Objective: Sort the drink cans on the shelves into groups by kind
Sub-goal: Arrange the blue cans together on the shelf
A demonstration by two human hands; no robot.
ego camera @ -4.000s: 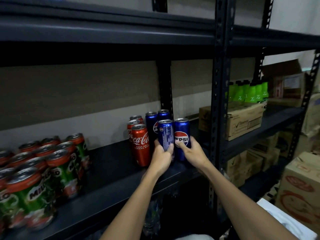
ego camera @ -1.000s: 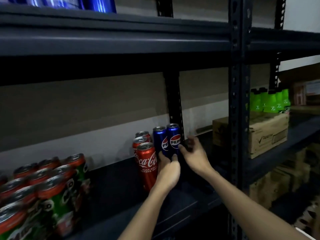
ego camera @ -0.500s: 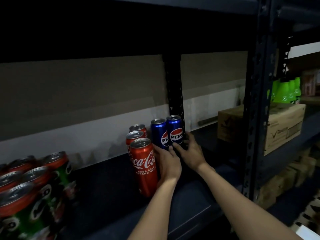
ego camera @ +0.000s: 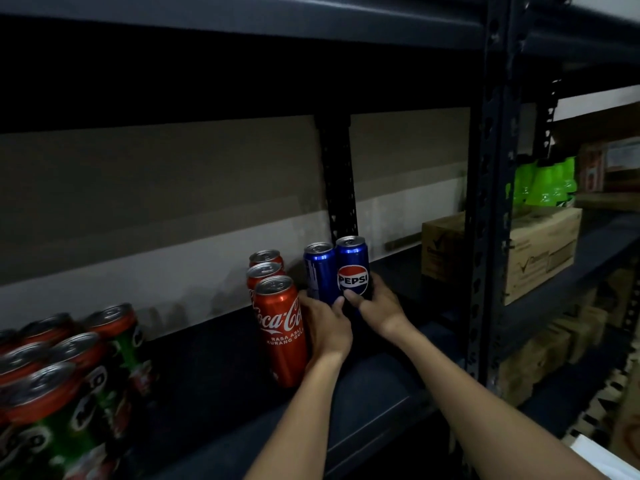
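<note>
Two blue Pepsi cans stand side by side at the back of the dark shelf (ego camera: 214,375). My left hand (ego camera: 325,327) grips the lower part of the left Pepsi can (ego camera: 318,268). My right hand (ego camera: 377,306) grips the right Pepsi can (ego camera: 353,265), thumb across its front below the logo. Three red Coca-Cola cans stand in a row just left of them; the nearest Coca-Cola can (ego camera: 280,327) touches the back of my left hand. A cluster of green and red Milo cans (ego camera: 69,382) fills the shelf's left end.
A black perforated upright (ego camera: 491,202) stands right of my arms. Beyond it, a cardboard box (ego camera: 540,251) and green bottles (ego camera: 543,185) sit on the neighbouring shelf, with more boxes below. The upper shelf's edge (ego camera: 242,26) hangs overhead.
The two front Pepsi cans held four seconds ago are gone from this shelf. Both hands have closed round the two remaining Pepsi cans at the back. The camera has dipped lower.
</note>
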